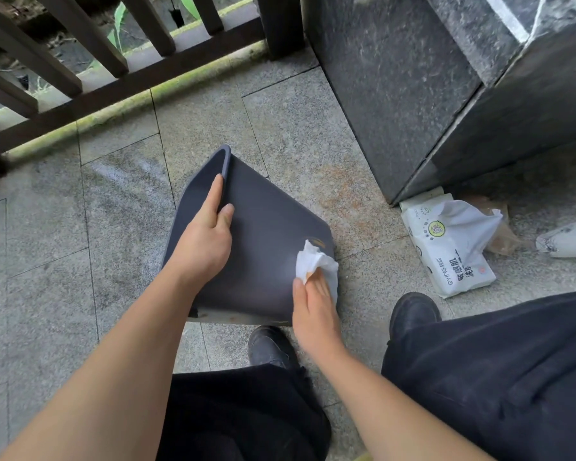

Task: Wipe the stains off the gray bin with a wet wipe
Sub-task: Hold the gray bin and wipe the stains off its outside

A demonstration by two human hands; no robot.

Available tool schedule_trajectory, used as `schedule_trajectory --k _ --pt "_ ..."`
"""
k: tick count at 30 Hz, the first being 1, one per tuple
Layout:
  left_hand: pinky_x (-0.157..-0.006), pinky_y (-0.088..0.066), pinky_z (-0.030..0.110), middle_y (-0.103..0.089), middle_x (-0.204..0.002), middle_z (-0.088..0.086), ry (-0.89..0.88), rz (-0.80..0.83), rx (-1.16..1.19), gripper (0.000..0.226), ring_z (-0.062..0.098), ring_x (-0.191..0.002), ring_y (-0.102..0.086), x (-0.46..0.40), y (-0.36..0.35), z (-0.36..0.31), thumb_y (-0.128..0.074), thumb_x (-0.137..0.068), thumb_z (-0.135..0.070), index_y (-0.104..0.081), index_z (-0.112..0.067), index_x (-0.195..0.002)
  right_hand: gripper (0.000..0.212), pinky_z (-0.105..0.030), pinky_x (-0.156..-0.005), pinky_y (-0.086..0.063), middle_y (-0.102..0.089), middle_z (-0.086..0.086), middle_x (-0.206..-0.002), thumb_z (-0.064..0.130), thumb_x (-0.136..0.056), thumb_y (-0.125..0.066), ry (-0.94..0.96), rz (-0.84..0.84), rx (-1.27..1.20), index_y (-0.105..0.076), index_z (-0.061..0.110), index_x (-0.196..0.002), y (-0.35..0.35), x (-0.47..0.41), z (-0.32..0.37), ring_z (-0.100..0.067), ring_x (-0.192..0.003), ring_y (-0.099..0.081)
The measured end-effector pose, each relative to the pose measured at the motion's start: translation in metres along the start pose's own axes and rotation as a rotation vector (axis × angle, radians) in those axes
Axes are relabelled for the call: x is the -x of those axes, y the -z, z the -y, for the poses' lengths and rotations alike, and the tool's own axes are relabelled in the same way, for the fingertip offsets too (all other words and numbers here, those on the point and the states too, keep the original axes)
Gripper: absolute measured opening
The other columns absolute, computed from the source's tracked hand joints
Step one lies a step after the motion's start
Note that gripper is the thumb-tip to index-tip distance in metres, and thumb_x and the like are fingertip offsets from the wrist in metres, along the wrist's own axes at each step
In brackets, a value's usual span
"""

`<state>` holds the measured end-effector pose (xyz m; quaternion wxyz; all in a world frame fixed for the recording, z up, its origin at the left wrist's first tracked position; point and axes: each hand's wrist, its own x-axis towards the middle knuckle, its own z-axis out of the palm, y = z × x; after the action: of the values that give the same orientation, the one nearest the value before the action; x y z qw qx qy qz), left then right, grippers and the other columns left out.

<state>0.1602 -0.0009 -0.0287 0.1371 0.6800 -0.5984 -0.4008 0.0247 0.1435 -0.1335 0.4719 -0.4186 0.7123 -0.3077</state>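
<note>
The bin point(263, 234) lies tipped on its side on the stone floor point(80, 261), between the person's feet and the railing point(80, 94). Its open rim points up-left, toward the railing; its base faces the person.

Left hand point(203, 241): clamped on the bin's rim, fingers curled over the edge, thumb flat on the outer wall.

Right hand point(313, 307): closed on a crumpled white wipe point(316, 261), which is pressed against the bin's side wall near the base corner. The wipe shows an orange-brown mark. A small yellowish stain point(318, 242) sits on the wall just above the wipe.

The hands are apart, one at each end of the upward-facing wall.

A wipe pack point(453, 261), its flap open, lies on the floor to the right, beside a dark stone pillar point(429, 94). A paper cup point(569, 241) lies on its side just beyond the pack.
</note>
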Motion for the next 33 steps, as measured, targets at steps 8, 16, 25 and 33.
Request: schedule_trajectory --k 8,16,25,33 --pt "-0.097 -0.017 0.014 -0.029 -0.136 -0.035 0.030 -0.024 0.037 0.049 -0.012 -0.122 -0.026 0.000 0.004 0.003 -0.038 -0.103 -0.043 -0.019 -0.061 -0.145 0.030 -0.033 -0.081 -0.036 -0.058 -0.024 -0.120 0.022 -0.104 -0.033 -0.395 -0.041 -0.144 -0.049 0.001 -0.117 0.020 -0.061 -0.009 -0.033 -0.102 -0.053" --pt "-0.097 -0.018 0.016 -0.029 -0.135 -0.034 0.057 -0.059 0.039 0.049 -0.010 -0.122 -0.028 -0.002 0.006 0.002 -0.038 -0.103 -0.043 -0.022 -0.059 -0.146 0.048 -0.045 -0.107 -0.037 -0.038 -0.026 -0.151 0.024 -0.106 -0.028 -0.529 -0.091 -0.458 -0.029 0.000 -0.147 0.033 -0.078 -0.014 -0.040 -0.136 -0.041" --pt "-0.082 -0.016 0.001 -0.028 -0.135 -0.038 0.039 -0.037 0.068 0.049 -0.015 -0.122 -0.026 -0.004 0.005 0.003 -0.040 -0.102 -0.045 -0.023 -0.060 -0.145 0.047 -0.037 -0.100 -0.037 -0.044 -0.025 -0.145 0.023 -0.105 -0.028 -0.451 -0.077 -0.369 -0.031 0.002 -0.146 0.030 -0.068 -0.004 -0.037 -0.130 -0.045" --pt "-0.099 -0.016 0.015 -0.029 -0.137 -0.035 0.037 -0.015 0.077 0.050 -0.013 -0.125 -0.025 -0.005 0.003 0.000 -0.041 -0.101 -0.045 -0.022 -0.061 -0.144 0.044 -0.012 -0.076 -0.038 -0.054 -0.017 -0.132 0.013 -0.105 -0.029 -0.359 -0.068 -0.382 -0.032 0.004 -0.148 0.023 -0.064 0.025 -0.022 -0.110 -0.052"
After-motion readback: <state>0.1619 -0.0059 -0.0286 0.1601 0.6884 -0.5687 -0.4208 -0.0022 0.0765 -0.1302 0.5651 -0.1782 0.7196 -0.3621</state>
